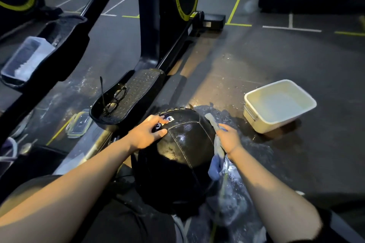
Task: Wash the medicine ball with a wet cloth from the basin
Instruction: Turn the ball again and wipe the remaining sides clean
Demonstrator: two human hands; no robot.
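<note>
A big black medicine ball [183, 150] with stitched seams and white lettering sits on the wet floor right in front of me. My left hand [147, 133] lies flat on its upper left side, fingers spread over the lettering. My right hand [229, 140] grips a blue-grey cloth [217, 161] and holds it against the ball's right side; the cloth hangs down below the hand. A white plastic basin [276, 104] with water stands on the floor to the right, beyond the ball.
An exercise machine's black frame [150, 25] and footplate [130, 94], with a pair of glasses [115, 98] on it, stand just left of the ball. A clear container lid [79, 123] lies on the floor. Another clear tub [25, 59] sits on a left pedal. The floor around is wet.
</note>
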